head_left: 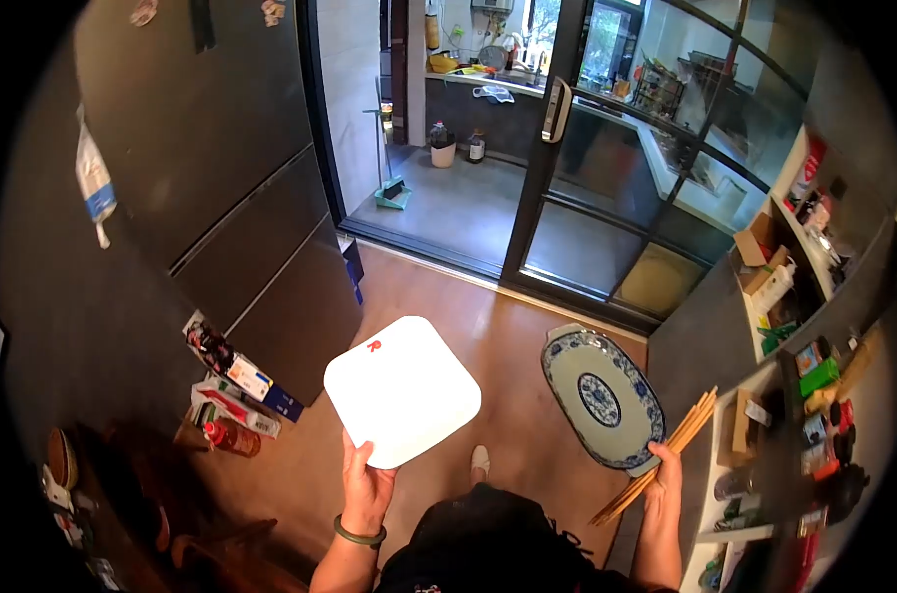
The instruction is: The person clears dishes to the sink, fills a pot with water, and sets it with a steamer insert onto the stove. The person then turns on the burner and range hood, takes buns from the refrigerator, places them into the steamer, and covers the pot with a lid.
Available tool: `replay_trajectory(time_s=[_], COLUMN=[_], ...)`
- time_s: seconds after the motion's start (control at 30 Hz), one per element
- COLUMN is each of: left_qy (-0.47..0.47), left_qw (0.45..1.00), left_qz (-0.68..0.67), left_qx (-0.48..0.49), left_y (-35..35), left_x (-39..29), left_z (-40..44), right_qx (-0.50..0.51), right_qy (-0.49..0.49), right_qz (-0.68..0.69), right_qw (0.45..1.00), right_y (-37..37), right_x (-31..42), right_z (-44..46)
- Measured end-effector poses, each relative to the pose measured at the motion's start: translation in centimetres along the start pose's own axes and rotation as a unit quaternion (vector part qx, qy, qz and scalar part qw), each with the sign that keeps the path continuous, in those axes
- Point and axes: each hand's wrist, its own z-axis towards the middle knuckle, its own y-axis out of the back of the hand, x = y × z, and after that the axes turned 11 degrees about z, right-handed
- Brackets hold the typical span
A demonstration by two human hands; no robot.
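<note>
My left hand (366, 484), with a bangle on the wrist, grips the near edge of a white square board with rounded corners (404, 390); a small red mark shows near its far corner. In my right hand (664, 474) are a blue-and-white patterned oval plate (577, 361) and a bundle of wooden chopsticks (692, 423). The plate is tilted with its decorated face toward me, and the chopsticks cross under my fingers at its near end. Both hands are closed, held apart in front of my body above the floor.
Ahead, a sliding glass door (592, 188) stands partly open onto a kitchen with a counter (488, 81). A broom with dustpan (393, 194) is beyond the threshold. A dark fridge (211, 148), boxes and a red bottle (233, 438) are left; loaded shelves (735, 534) are right.
</note>
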Motion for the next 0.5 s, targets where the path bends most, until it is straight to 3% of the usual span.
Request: replay_trajectory(time_s=[0.13, 0.33, 0.5], left_qy=[-0.027, -0.056, -0.054], left_qw=[0.997, 0.991, 0.987], left_qz=[-0.013, -0.001, 0.017], left_qx=[-0.065, -0.124, -0.148], left_y=[-2.0, -2.2, -0.5], left_x=[-0.6, -3.7, -4.0], left_z=[9.6, 22.9, 36.1], right_qx=[0.016, 0.102, 0.094], right_qy=[0.02, -0.033, -0.038], right_qz=[-0.035, -0.083, -0.071], right_qw=[0.999, 0.991, 0.992], right_y=[-12.8, -29.4, -40.7], right_x=[-1.9, -6.6, -12.8], right_z=[9.4, 23.4, 33.4])
